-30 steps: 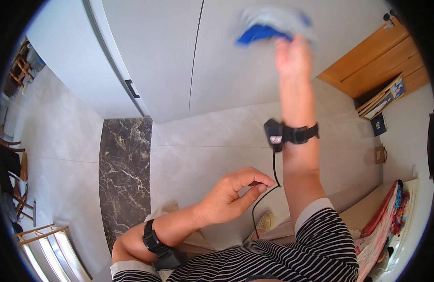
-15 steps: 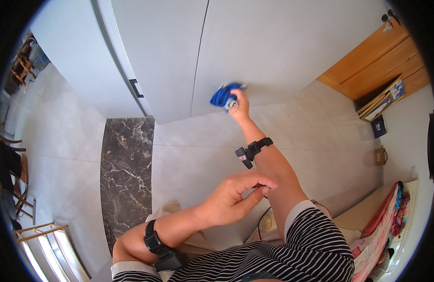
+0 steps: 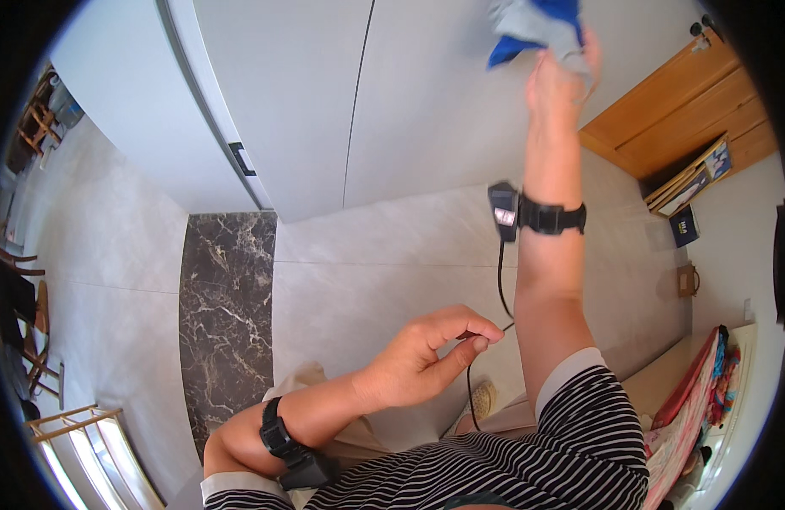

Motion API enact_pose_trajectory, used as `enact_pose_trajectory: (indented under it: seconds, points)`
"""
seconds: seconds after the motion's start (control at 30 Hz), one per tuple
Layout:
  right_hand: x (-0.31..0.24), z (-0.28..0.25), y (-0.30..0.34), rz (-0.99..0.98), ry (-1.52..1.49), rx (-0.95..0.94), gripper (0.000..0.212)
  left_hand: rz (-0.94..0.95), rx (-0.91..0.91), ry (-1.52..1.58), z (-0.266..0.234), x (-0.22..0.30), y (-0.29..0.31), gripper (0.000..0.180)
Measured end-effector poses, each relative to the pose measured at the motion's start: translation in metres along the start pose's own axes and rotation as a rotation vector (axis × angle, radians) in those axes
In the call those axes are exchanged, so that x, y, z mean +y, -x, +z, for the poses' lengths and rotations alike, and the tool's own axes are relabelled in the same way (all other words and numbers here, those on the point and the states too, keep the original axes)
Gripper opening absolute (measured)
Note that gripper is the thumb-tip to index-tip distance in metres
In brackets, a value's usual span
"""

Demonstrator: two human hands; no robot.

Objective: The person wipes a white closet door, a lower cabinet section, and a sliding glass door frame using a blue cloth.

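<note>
A blue and light-grey cloth [image 3: 533, 30] is bunched in my right hand [image 3: 558, 76], smeared a little by motion. It lies against, or very close to, the upper right of the pale grey panel [image 3: 443, 93]; whether it touches I cannot tell. My left hand [image 3: 422, 353] stays low in front of my body, thumb and forefinger pinched on a thin black cable [image 3: 501, 285]. That cable hangs from the black device [image 3: 505, 211] strapped to my right forearm, passes the left fingertips and drops toward my shoe [image 3: 486, 397].
A sliding door edge with a black recessed handle [image 3: 242, 159] is on the left. Below it a dark marbled strip [image 3: 227, 323] crosses the pale floor. At right are a wooden door [image 3: 665, 102], leaning frames [image 3: 690, 183] and piled fabrics [image 3: 686, 416]. Chairs [image 3: 27, 314] stand far left.
My right hand has swept up and to the right with the cloth, from the panel's lower edge. The left hand stays in place; more of the cable now shows.
</note>
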State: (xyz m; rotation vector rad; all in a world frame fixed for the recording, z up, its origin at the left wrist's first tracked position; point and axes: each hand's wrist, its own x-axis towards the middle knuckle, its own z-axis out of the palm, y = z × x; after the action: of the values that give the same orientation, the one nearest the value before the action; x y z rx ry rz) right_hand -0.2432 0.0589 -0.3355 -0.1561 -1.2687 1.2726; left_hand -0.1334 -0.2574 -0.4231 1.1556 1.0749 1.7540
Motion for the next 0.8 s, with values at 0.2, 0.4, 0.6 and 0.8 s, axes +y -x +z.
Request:
enact_pose_trajectory:
  seconds: [0.2,0.4,0.6,0.8]
  points:
    - [0.049,0.003,0.027,-0.201,0.384,0.065,0.043,0.01,-0.042,-0.031,0.004,-0.003,-0.007,0.017]
    - [0.178,-0.084,0.173,0.645,-0.283,-0.211,0.009,-0.037,-0.062,-0.031,0.01,0.004,-0.001,0.021]
    - [0.191,-0.06,0.238,1.267,0.394,0.121,0.02,-0.03,-0.03,-0.045,0.003,-0.002,0.014,0.023]
    - [0.072,0.017,0.098,0.29,-0.089,-0.179,0.024,0.025,-0.049,-0.026,0.007,-0.007,0.011,0.023]
